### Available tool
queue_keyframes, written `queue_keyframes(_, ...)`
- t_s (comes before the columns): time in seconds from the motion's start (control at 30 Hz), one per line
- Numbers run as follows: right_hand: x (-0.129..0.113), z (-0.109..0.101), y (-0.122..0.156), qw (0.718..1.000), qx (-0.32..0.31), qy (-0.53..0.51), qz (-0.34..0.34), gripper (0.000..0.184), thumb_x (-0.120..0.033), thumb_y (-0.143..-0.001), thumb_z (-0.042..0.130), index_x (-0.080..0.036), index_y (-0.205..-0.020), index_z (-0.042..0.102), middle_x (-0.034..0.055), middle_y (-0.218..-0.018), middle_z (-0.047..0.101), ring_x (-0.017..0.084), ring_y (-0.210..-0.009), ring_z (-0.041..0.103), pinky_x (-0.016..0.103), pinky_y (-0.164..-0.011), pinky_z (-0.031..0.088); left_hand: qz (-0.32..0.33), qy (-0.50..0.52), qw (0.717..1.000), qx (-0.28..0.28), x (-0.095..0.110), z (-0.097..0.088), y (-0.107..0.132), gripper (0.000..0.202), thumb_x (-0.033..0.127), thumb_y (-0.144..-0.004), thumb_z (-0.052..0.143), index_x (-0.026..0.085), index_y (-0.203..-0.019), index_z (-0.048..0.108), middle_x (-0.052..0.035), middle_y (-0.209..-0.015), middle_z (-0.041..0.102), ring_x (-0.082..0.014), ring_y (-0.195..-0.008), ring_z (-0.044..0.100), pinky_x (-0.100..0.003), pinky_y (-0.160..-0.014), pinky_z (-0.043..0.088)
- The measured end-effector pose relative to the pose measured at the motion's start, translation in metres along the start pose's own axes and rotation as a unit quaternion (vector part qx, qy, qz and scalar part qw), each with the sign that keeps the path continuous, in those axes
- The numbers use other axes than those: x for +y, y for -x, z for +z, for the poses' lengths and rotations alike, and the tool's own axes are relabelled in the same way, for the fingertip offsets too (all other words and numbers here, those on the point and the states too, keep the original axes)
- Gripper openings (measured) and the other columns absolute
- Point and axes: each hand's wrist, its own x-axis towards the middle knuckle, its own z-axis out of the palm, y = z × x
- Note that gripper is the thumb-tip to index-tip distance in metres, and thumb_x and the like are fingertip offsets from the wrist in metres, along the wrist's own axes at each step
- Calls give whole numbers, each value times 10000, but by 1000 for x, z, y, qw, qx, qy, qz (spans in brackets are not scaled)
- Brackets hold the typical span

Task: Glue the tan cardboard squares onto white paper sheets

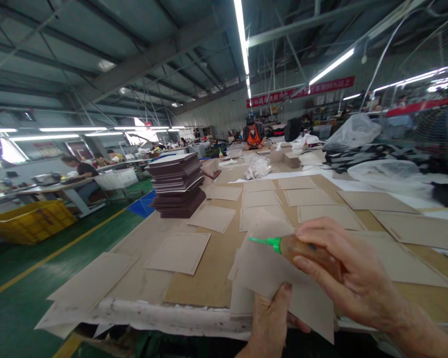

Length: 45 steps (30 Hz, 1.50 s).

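Observation:
My right hand [343, 268] is wrapped round a brown glue bottle [294, 248] with a green nozzle that points left. The nozzle tip hovers over or touches a beige cardboard sheet [269, 268]; I cannot tell which. My left hand [271, 318] pinches that sheet at its near edge, thumb on top, near the table's front edge. Beneath it, other sheets show at the left side. More beige sheets, such as one at the left [179, 252] and one at the right [392, 258], lie spread over the table.
A tall stack of dark brown boards [177, 186] stands at the table's left side. Crumpled clear plastic [257, 166] and plastic bags [353, 132] lie farther back. A person in an orange apron [254, 135] works at the far end. A yellow bin [30, 221] stands on the green floor.

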Motion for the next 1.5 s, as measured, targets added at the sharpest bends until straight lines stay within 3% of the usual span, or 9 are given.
queue_keyframes(0.2,8,-4,-3,995,56,82,10,191,-162,-904,622,-148,-1086,566,101,-1050,577,230,-970,570,352,-810,472,-13,8,1000,16,-2,1,-1,734,508,-757,689,114,-1321,435,-106,-868,729,-169,-503,638,-238,-385,511)
queue_keyframes(0.37,14,-9,-9,997,43,60,-1,208,-153,-909,612,-154,-1109,553,105,-1064,567,233,-982,556,371,-832,477,-23,-17,999,33,-3,-1,-2,717,552,-726,707,86,-1226,492,-100,-808,723,-143,-415,592,-253,-378,513)
queue_keyframes(0.5,15,-19,-7,996,-22,77,40,135,-169,-923,582,-171,-1055,551,82,-1031,556,224,-953,546,368,-813,465,-36,-16,997,64,-3,-3,-5,732,533,-706,736,100,-1235,476,-108,-868,723,-167,-451,628,-267,-375,523)
queue_keyframes(0.63,18,-38,7,985,-95,107,92,89,-191,-931,575,-200,-1015,547,47,-970,548,207,-866,538,349,-731,446,-34,3,998,53,5,-3,-5,696,493,-708,758,121,-1230,487,-98,-874,725,-184,-500,649,-272,-380,526)
queue_keyframes(0.83,19,-65,30,975,-106,140,138,93,-208,-935,591,-207,-1016,545,32,-963,552,195,-841,538,335,-722,426,-18,-11,997,68,12,0,-3,625,481,-667,798,137,-1134,565,-89,-909,713,-209,-583,669,-295,-377,546)
queue_keyframes(1.1,9,-42,0,994,-21,73,79,123,-210,-911,608,-166,-1013,554,68,-965,562,217,-895,543,344,-772,442,-14,-64,995,79,12,4,-1,590,462,-629,811,129,-1079,625,-88,-936,721,-195,-581,655,-295,-374,545)
queue_keyframes(1.2,10,-40,-8,995,-16,68,71,134,-229,-908,611,-164,-1010,554,78,-972,569,229,-911,547,356,-801,449,-7,-69,994,83,14,4,0,548,427,-636,816,152,-1072,630,-58,-905,718,-174,-589,643,-271,-396,545)
queue_keyframes(1.3,13,-51,2,989,-51,95,97,124,-213,-908,604,-177,-1014,553,73,-966,570,225,-896,546,346,-784,446,3,-59,995,79,15,2,0,548,401,-653,815,171,-1104,606,-52,-939,707,-184,-647,657,-262,-405,545)
queue_keyframes(1.5,24,-85,52,969,-103,148,170,99,-227,-932,587,-197,-1019,550,56,-973,563,209,-863,553,332,-751,430,-20,-57,996,65,10,-3,-2,508,454,-687,788,126,-1027,602,-87,-907,699,-211,-659,659,-294,-417,555)
